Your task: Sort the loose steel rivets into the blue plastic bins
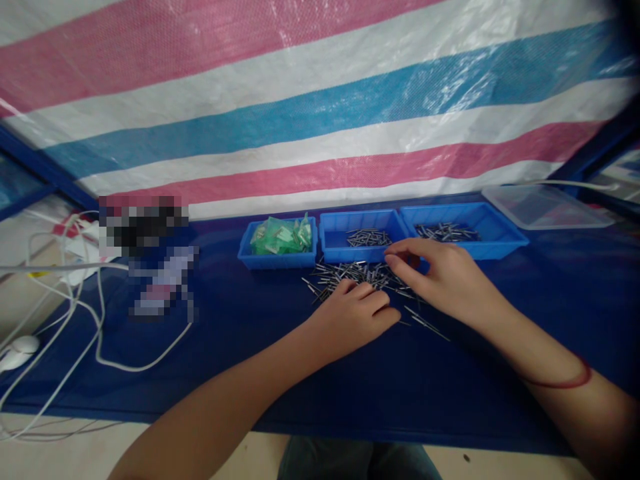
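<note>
Left hand (350, 315) is curled onto the loose metal pins (357, 270), right hand (443, 277) has thumb and index nearly pinched; can't tell if either's gripping one. Pins are just in front of the blue bins (350, 255) along the worktop (380, 387)'s back edge.

Prob. small-parts workshop: blue desk (450, 400) w/ 3 blue bins (350, 255), loose heap of thin metal pins (355, 272), more in 2 bins. Wht cables (133, 369) tangled L side; striped plastic sheet (320, 120) behind.
</note>
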Demonstrator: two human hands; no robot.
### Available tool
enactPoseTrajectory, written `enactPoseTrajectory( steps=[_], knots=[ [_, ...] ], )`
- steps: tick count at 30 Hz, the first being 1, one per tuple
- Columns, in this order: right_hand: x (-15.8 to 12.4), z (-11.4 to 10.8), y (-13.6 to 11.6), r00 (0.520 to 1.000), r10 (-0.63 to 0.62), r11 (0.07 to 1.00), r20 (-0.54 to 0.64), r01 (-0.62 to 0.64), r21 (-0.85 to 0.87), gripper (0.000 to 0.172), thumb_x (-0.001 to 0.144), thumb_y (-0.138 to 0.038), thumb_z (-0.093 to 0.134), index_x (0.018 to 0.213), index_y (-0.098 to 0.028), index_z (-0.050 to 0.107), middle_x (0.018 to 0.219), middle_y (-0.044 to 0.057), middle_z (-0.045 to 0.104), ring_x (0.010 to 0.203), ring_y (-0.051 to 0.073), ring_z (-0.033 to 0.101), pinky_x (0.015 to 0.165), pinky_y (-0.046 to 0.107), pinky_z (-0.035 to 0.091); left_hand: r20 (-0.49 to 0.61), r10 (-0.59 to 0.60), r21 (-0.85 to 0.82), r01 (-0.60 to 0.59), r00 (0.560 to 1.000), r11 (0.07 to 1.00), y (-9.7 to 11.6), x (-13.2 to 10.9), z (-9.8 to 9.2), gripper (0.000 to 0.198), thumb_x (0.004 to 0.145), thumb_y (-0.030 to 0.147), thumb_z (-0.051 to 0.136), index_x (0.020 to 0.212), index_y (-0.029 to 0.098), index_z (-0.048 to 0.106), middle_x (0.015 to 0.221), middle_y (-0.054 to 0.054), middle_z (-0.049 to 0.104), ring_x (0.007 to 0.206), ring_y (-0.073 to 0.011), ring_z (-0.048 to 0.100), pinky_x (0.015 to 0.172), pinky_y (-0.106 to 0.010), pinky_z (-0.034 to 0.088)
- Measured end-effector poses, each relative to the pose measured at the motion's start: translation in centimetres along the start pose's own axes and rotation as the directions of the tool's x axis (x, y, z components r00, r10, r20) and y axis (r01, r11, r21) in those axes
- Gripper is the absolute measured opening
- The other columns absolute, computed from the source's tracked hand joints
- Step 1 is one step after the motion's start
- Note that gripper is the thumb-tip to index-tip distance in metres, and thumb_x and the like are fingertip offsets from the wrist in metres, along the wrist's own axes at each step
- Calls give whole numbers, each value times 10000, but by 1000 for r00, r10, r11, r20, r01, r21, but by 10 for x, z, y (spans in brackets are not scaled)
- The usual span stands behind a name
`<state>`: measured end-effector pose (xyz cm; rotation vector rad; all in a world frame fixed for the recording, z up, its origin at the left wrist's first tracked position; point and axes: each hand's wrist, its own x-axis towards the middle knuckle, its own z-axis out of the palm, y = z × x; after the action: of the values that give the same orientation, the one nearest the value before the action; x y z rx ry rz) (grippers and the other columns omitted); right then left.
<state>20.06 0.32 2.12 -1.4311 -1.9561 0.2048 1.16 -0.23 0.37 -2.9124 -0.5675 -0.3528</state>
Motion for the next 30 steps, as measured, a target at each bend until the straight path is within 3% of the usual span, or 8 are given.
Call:
enactPoseTrajectory(
  steps=[10, 16, 21, 25, 30],
  knots=[
    [0, 1, -3, 999, -25, 1000, 36, 25, 0, 165, 843, -275, 530, 859, -191, 670, 787, 36, 696, 685, 183, 630, 650, 314, 457, 3, -15, 22, 15, 1000, 1000, 1, -1, 0, 186, 947, 199, 425, 920, 208, 609, 886, -24, 592, 868, -173, 521, 755, -335, 316],
    [-1, 2, -2, 999, 22, 994, 37, -26, 109, 148, 828, -247, 532, 842, -207, 674, 818, 30, 703, 724, 190, 635, 669, 313, 466, -21, -163, -51, 162, 986, 985, 0, -2, 1, 222, 969, 243, 367, 989, 185, 580, 928, -45, 587, 879, -174, 531, 753, -325, 362],
    [-2, 6, -8, 981, 61, 897, 183, -134, 421, 139, 837, -261, 534, 842, -207, 661, 847, 25, 690, 791, 187, 628, 675, 294, 481, -106, -451, -366, 387, 886, 847, -5, -2, 1, 199, 963, 253, 375, 1012, 168, 548, 981, -56, 604, 922, -178, 549, 821, -317, 409],
    [-4, 13, -16, 982, 71, 797, 177, -163, 582, 157, 826, -327, 588, 926, -215, 630, 882, 39, 675, 800, 185, 620, 684, 305, 494, -124, -566, -566, 410, 815, 715, -9, -2, 0, 149, 939, 264, 425, 967, 171, 539, 956, -58, 611, 894, -178, 565, 795, -307, 435],
    [-5, 19, -21, 986, 122, 768, 111, -164, 619, 127, 813, -343, 619, 827, -216, 622, 794, 22, 649, 738, 160, 602, 656, 285, 489, -103, -613, -671, 401, 783, 624, -8, -3, -1, 140, 930, 287, 444, 959, 182, 532, 931, -43, 612, 860, -166, 571, 777, -295, 442]
  ],
)
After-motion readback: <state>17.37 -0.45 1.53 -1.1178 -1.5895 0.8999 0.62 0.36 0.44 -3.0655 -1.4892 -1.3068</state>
